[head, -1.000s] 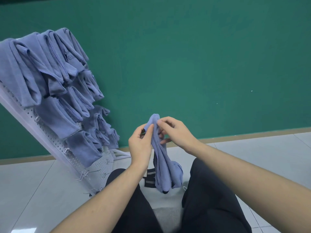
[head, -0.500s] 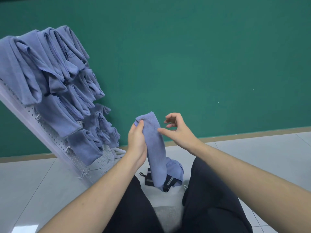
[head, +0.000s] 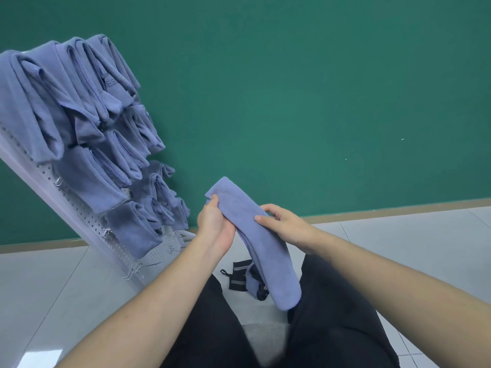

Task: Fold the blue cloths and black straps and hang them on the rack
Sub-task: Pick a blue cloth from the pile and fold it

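Both hands hold one folded blue terry cloth: my left hand pinches its top, my right hand curls round its middle. With its tail dangling toward 5 o'clock, a loosened grip could let the fold open before it reaches the white pegboard rack at 9 o'clock

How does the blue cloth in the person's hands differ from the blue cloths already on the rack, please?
The held cloth is a single long strip slanting between the left hand and right hand; the hung cloths are many, draped in overlapping rows on the white pegboard rack. All share the same blue colour.
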